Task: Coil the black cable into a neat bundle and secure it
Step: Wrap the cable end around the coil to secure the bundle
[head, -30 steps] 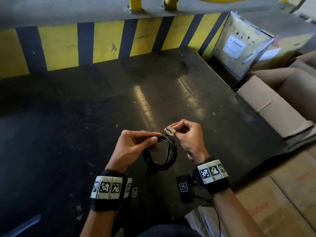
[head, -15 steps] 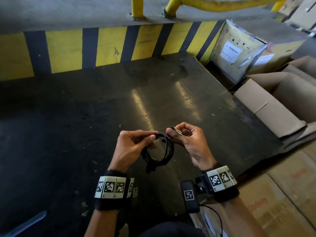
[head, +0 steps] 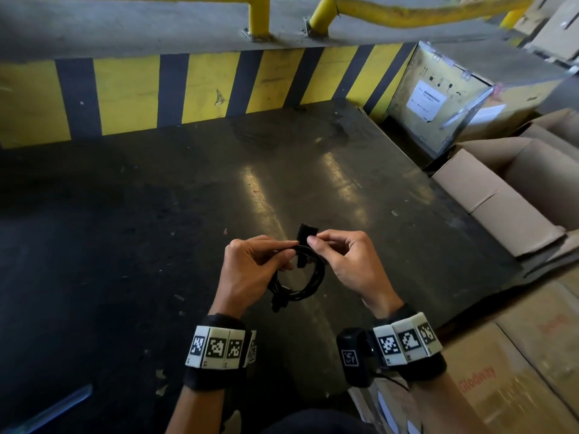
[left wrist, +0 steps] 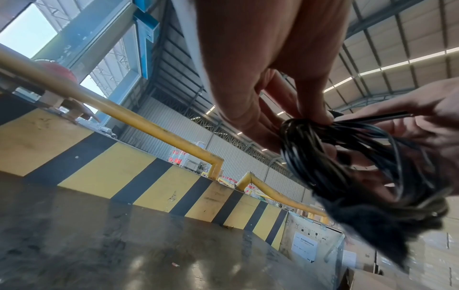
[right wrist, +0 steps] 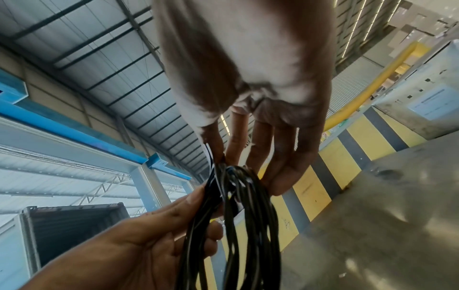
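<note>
- Fingers (head: 289,252) of the left hand (head: 250,270) curl around the top of the coiled black cable (head: 308,283), thumb and forefinger pinching the loops together; fingers (head: 313,244) of the right hand (head: 351,264) pinch a short black strap (head: 305,234) that stands up at the top of the coil, just beside the left thumb.
- Dark counter (head: 188,230), worn and glossy with streaks of reflected light, spreads below both hands, which hold the cable above it without touching it.
- Yellow-and-black striped wall (head: 203,89) runs along the counter's far edge, with a yellow railing (head: 407,10) bolted above it.
- Cardboard boxes (head: 517,189) are stacked to the right of the counter, and a pale crate with a white label (head: 427,100) stands at its far right corner.
- Wristbands (head: 216,347) with black-and-white square markers wrap both wrists.
- Black cable (right wrist: 236,215) forms several round loops hanging down between the two hands; from the left wrist view the strands (left wrist: 347,157) bunch under the thumb.
- Strap's lower end shows below the loops, but whether it goes fully around the coil cannot be told.
</note>
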Tool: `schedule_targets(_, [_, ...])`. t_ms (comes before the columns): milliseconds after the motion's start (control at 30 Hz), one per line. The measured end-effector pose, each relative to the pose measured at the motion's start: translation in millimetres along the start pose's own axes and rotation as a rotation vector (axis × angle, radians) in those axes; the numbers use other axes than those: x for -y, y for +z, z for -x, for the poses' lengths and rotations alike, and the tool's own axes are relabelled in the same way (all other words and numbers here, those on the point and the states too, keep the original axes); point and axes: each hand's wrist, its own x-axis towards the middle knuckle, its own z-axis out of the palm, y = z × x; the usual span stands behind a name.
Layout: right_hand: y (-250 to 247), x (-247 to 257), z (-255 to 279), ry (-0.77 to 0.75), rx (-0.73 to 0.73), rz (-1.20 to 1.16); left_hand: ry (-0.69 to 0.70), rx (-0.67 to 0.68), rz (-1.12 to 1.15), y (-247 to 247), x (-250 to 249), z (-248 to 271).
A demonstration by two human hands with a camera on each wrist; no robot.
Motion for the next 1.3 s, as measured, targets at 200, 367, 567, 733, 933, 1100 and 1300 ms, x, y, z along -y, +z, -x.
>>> schedule_targets(200, [0.6, 3.6, -2.9, 0.021, -0.017, -0.022, 0.026, -0.058, 0.018, 2.0, 0.1, -1.9])
schedule_targets(367, [-0.1, 2.7, -2.0, 0.057, 0.006, -0.074, 0.017, -0.059, 0.019, 3.7, 1.0, 0.3])
schedule_targets(567, [3.2, 1.9, -4.9, 0.092, 0.015, -0.146, -0.01, -0.053, 0.071, 0.6, -0.5, 1.6])
schedule_targets(733, [3.8, 5.0, -2.8, 0.051, 0.1, -0.158, -0.045, -0.075, 0.069, -3.4, -1.6, 1.1])
schedule_targets(933, [-5.3, 5.9, 4.7, -0.053, 0.324, -0.108, -0.044, -0.114, 0.006, -9.7, -7.4, 1.0])
schedule_targets(1100, [3.5, 3.0, 6.6, -0.132, 0.192, 0.038, -0.058, -0.07, -0.039, -15.8, -12.0, 1.9])
schedule_targets(1300, [10.7, 2.5, 5.5, -0.245, 0.046, 0.147, -0.152, -0.015, 0.036, -20.4, -20.1, 3.5])
